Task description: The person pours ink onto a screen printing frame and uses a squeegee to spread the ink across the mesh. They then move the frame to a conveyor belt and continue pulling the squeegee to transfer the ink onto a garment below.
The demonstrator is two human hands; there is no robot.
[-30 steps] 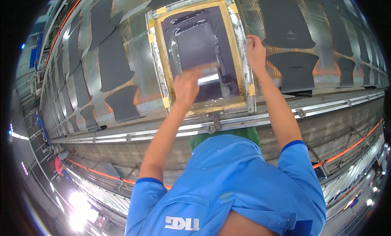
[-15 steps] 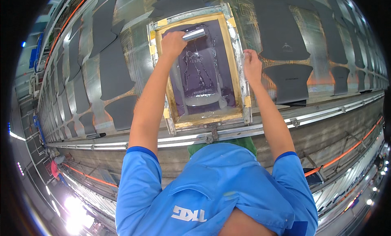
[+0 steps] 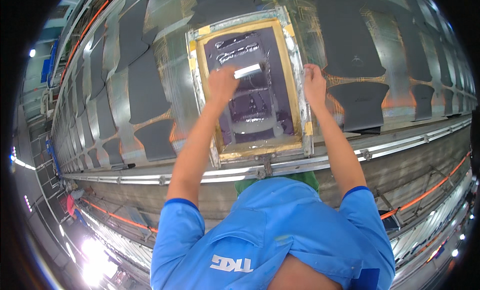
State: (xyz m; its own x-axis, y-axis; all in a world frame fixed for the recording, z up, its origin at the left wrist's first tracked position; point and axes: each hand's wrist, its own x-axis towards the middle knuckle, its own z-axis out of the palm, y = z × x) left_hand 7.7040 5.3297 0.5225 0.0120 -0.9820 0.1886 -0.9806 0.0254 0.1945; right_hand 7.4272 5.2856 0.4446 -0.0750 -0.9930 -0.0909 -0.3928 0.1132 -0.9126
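A framed printing screen (image 3: 296, 55) with a metal outer frame and yellowed inner border lies on the long table. Its mesh (image 3: 281, 97) is dark purple, with streaks of glossy clear ink (image 3: 254, 126) pooled mostly toward the near end. My left hand (image 3: 222, 85) is closed round one end of a squeegee (image 3: 248, 71) with a shiny metal bar, which rests across the middle of the mesh. At the frame's right rail, my right hand (image 3: 314, 84) has its fingers curled against the metal edge; the fingertips are partly hidden.
Dark grey sheet pieces (image 3: 352, 35) lie in rows on the shiny tabletop to both sides of the screen. A metal rail (image 3: 320, 165) with small clamps runs along the near edge, in front of my body. Far off at the lower left is another person (image 3: 72, 206).
My left hand has drawn the squeegee from the far end of the mesh toward me, leaving glossy streaks behind it. The right hand stays at the frame's right rail.
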